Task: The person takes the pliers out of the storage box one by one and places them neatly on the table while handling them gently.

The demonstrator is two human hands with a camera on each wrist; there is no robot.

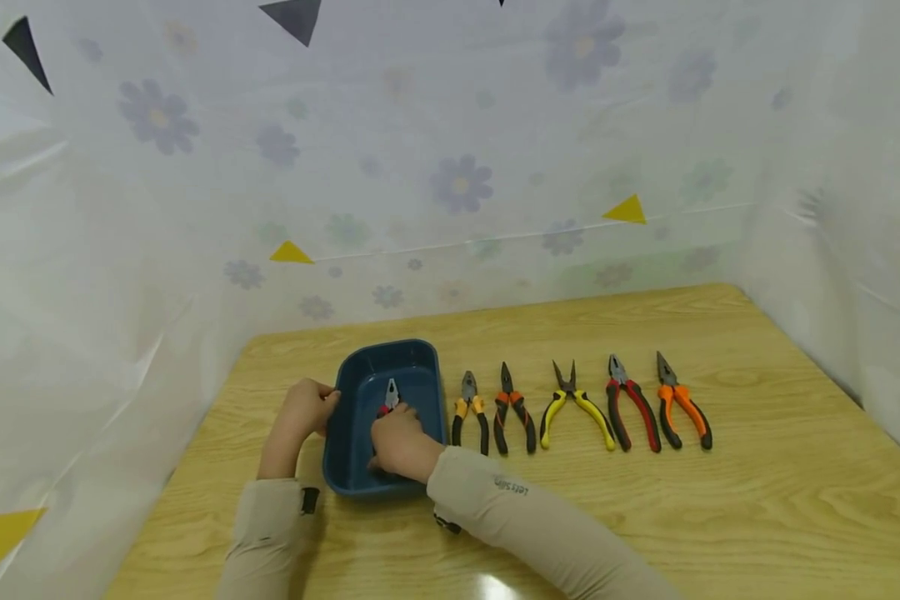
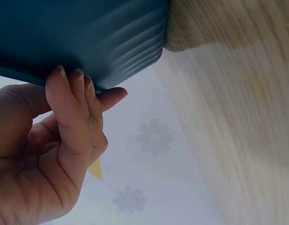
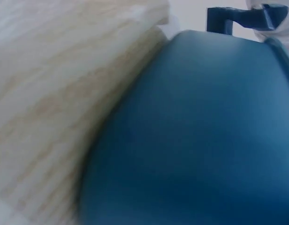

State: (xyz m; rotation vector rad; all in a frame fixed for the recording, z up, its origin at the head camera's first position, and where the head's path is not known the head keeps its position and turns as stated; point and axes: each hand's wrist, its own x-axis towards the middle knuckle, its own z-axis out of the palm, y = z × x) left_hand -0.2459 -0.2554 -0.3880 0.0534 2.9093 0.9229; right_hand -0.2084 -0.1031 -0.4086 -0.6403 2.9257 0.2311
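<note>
A deep blue tray [image 1: 352, 442] with rounded corners stands at the left of the table. My left hand [image 1: 309, 408] pinches its left rim; the left wrist view shows the fingertips [image 2: 77, 77] against the tray's outer wall. Inside the tray my right hand [image 1: 403, 442] grips a pair of pliers [image 1: 392, 393], jaws pointing to the far side. Part of a red handle shows by the fingers, and the hand hides the rest. In the right wrist view the tray's wall [image 3: 191, 131] fills much of the picture, and the right hand is out of sight.
Right of the tray several pliers lie in a row: yellow-and-black [image 1: 470, 408], orange-and-black [image 1: 513, 408], yellow-handled long-nose [image 1: 576, 408], red-and-black [image 1: 633, 404] and orange-handled [image 1: 682, 404]. The wooden table [image 1: 780, 500] meets a flower-patterned sheet [image 1: 420, 208] behind.
</note>
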